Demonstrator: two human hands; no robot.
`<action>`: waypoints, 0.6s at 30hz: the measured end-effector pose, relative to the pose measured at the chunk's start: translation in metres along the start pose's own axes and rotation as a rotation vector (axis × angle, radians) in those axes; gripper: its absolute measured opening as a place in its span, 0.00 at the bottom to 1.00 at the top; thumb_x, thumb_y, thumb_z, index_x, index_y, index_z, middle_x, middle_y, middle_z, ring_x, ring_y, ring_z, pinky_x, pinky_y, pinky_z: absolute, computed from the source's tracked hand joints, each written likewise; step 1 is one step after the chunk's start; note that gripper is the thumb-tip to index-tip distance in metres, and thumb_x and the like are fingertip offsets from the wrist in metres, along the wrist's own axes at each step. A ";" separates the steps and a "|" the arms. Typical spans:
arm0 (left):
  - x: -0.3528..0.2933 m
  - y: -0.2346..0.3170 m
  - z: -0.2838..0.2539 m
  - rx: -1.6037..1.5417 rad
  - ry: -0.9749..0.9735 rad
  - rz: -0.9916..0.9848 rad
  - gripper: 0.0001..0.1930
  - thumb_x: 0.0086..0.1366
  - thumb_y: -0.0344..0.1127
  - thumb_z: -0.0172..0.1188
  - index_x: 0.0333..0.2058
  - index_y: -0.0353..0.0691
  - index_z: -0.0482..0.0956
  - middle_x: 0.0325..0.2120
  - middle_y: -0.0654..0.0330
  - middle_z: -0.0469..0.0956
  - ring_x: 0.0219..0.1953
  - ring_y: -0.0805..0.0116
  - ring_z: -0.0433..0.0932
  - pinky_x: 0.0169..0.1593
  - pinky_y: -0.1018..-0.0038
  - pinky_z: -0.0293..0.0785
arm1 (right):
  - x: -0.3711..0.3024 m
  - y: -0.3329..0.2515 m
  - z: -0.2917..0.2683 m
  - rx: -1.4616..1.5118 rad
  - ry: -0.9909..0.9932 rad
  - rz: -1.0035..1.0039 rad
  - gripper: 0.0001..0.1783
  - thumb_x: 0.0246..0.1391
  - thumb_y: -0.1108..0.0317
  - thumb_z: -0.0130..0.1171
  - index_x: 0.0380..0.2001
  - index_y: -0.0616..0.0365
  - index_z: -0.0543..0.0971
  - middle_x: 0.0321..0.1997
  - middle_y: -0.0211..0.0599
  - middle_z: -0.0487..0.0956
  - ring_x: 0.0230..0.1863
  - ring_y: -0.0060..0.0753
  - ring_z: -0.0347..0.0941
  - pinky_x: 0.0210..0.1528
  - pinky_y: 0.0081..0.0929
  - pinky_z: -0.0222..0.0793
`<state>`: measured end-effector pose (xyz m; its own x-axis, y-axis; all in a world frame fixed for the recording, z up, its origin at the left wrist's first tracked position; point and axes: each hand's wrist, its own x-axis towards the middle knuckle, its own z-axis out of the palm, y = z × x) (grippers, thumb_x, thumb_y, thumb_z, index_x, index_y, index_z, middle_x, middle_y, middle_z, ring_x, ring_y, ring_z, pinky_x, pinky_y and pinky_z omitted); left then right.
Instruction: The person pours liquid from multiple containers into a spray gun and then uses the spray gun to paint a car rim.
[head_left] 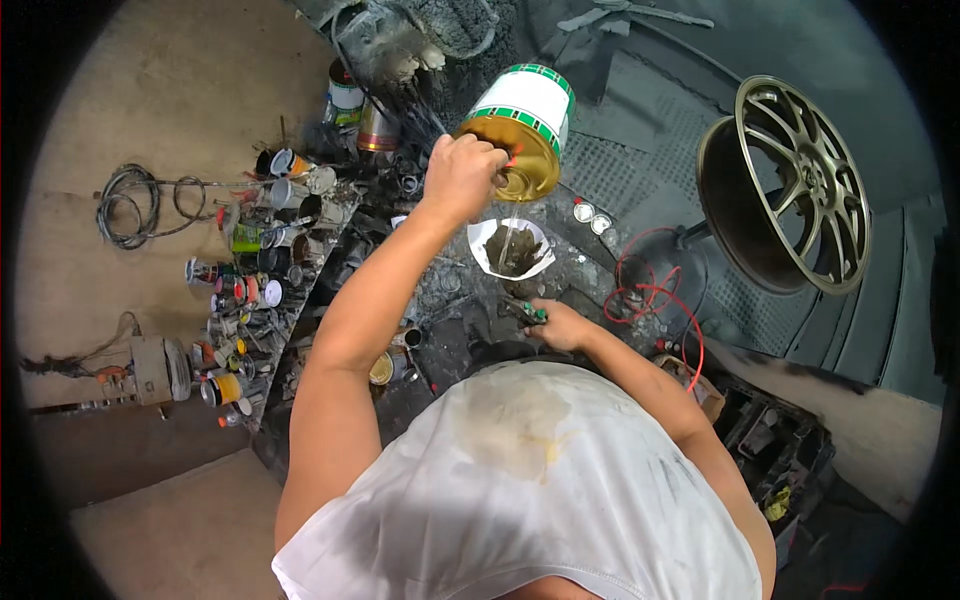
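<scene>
My left hand (465,178) grips a big metal can (520,125) with a white and green label. The can is tipped over, its gold-coloured top facing me. A thin stream of clear liquid falls from it into a white paper strainer (540,262) with a dark inside, just below. My right hand (560,325) is closed around a dark spray gun (525,312) with green knobs, close to my body beneath the strainer. Most of the gun is hard to make out against the dark bench.
Paint pots and small cans (245,290) crowd a shelf on the left. Two more cans (378,130) stand at the back. On the right a bronze-grey wheel rim (800,185) sits on a stand, with a red hose (690,325) coiled nearby. Two small white lids (592,217) lie beyond the strainer.
</scene>
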<state>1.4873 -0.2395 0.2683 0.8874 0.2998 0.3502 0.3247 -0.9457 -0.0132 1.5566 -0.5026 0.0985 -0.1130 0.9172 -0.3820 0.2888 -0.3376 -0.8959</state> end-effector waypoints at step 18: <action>-0.041 -0.015 -0.006 0.088 0.014 -0.180 0.13 0.45 0.42 0.76 0.27 0.48 0.82 0.24 0.66 0.78 0.34 0.63 0.78 0.38 0.62 0.64 | 0.015 0.017 0.001 0.050 -0.242 -0.089 0.29 0.53 0.69 0.65 0.59 0.60 0.75 0.51 0.55 0.82 0.53 0.52 0.79 0.57 0.40 0.71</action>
<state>1.4443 -0.2386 0.2599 0.8079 0.4605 0.3676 0.5054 -0.8623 -0.0305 1.5589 -0.4947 0.0776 -0.3614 0.8687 -0.3387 0.2208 -0.2732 -0.9363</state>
